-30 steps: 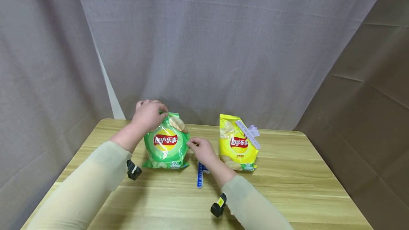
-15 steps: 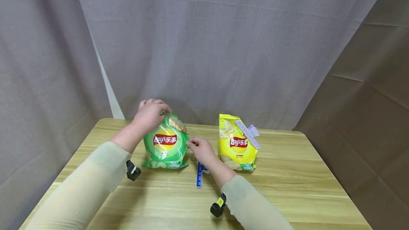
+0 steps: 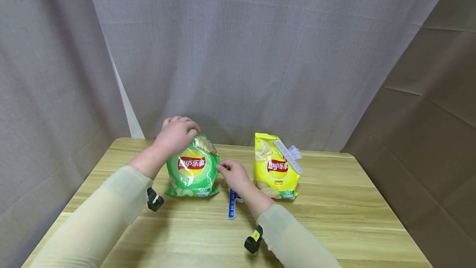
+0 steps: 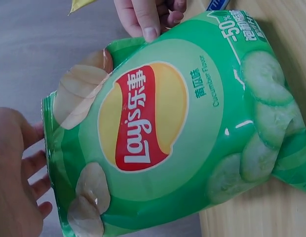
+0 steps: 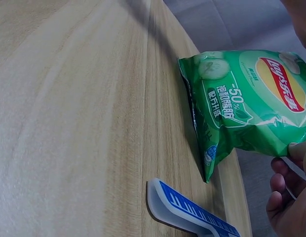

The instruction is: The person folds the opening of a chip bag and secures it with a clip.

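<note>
A green bag of potato chips [image 3: 191,177] stands upright at the left of the table, its front facing me. My left hand [image 3: 176,135] holds it by the top edge, and in the left wrist view several fingers [image 4: 37,170] reach behind that edge. My right hand [image 3: 234,173] pinches the bag's right side edge; the left wrist view shows its thumb lying on the front. Under the right wrist lies a blue and white bag clip [image 3: 232,206], partly hidden by the arm. The right wrist view shows one end of this clip close to the bag's bottom corner.
To the right stands a yellow bag of potato chips [image 3: 275,177], with a light purple bag clip [image 3: 288,156] set slantwise across its upper right corner. Both bags are near the back edge of the wooden table [image 3: 334,218]. A grey curtain [image 3: 238,53] hangs behind it.
My left hand has shifted slightly to the right along the top of the green bag, and the bag's upper right corner has bent down and back. The right hand has barely moved.
</note>
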`<state>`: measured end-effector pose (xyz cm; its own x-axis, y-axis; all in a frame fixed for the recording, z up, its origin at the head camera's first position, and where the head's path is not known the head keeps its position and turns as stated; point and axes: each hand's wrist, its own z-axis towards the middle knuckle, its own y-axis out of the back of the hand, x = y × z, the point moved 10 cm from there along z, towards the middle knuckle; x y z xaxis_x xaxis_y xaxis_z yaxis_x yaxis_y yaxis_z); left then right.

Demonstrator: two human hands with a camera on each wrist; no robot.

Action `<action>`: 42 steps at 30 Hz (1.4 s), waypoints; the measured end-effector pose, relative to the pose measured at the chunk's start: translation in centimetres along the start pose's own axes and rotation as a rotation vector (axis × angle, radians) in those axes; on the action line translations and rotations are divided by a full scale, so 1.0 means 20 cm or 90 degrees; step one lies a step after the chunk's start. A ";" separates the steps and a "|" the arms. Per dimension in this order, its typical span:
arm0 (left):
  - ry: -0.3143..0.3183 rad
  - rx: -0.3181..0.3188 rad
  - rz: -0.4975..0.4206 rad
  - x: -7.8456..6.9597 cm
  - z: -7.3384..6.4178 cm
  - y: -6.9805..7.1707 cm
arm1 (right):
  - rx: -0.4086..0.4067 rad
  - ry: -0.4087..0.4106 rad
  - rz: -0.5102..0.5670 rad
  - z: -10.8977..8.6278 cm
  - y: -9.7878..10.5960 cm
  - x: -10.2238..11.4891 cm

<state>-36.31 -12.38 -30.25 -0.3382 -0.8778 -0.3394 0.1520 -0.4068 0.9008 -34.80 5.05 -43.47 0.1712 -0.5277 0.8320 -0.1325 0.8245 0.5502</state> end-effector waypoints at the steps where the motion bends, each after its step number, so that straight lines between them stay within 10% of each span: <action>1: 0.004 0.002 -0.001 0.00 0.00 0.00 | -0.001 0.000 0.001 0.00 0.00 0.00; 26: 0.085 0.014 0.019 0.05 -0.04 0.02 | 0.005 -0.005 0.026 0.00 -0.01 0.00; 42: 0.070 0.041 0.033 0.07 -0.04 0.01 | 0.015 -0.012 0.035 0.00 -0.01 -0.02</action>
<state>-35.95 -13.94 -30.79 -0.2271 -0.9211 -0.3162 0.1058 -0.3461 0.9322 -34.86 5.03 -43.92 0.1454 -0.4852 0.8622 -0.1648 0.8474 0.5047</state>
